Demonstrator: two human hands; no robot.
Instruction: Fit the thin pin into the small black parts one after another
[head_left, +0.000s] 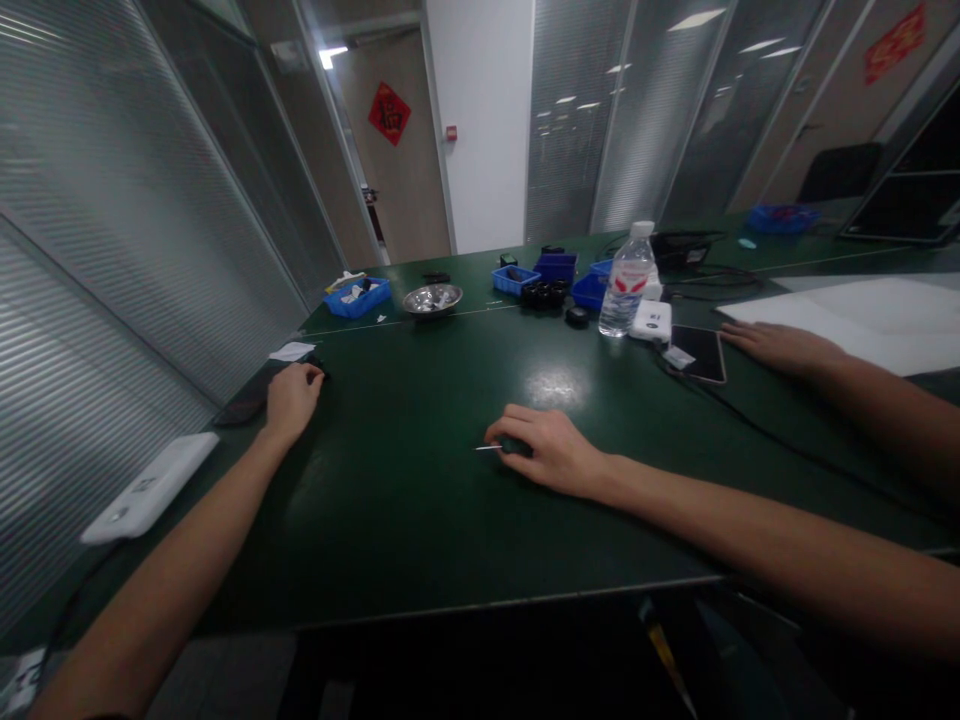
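Two hands rest on the dark green tabletop [420, 500]. The right hand [544, 445], near the middle, has its fingers curled down in a closed grip on a thin pale pin-like tool [489, 447], whose tip pokes out to the left and lies just on the surface. The left hand [292, 397], further left and slightly farther away, is loosely curled with its fingertips on a small dark object [319, 368]; whether it actually grips it I cannot tell. Just beyond that lies a white scrap of paper [292, 351], and near the left edge a white device [148, 488]. At far right another person's hand [780, 345] lies flat beside a dark phone [699, 352]. Farther back stand a water bottle [627, 281], a metal bowl [433, 298] and several blue trays [358, 297].
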